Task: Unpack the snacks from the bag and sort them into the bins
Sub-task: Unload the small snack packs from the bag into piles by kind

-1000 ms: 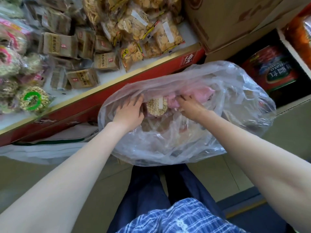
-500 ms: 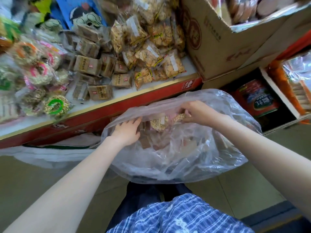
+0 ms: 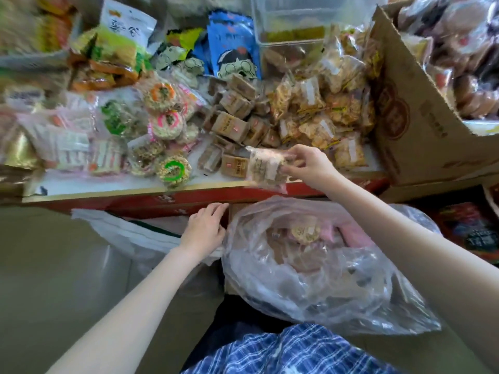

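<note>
A clear plastic bag full of wrapped snacks sits in front of my knees, below the red-edged display shelf. My right hand pinches a clear-wrapped snack packet and holds it over the shelf's front edge, beside the brown-wrapped blocks. My left hand rests with relaxed fingers at the bag's left rim, just under the shelf edge, and holds nothing that I can see. A round cracker shows through the bag's top.
The shelf carries round rice cakes with coloured rings, golden cracker packets, a blue pouch and a clear tub. A large cardboard box stands at the right. A white bag lies under the shelf.
My right hand has come out of the bag with a snack packet and risen to the shelf. My left hand has slid off the bag opening to its left rim.
</note>
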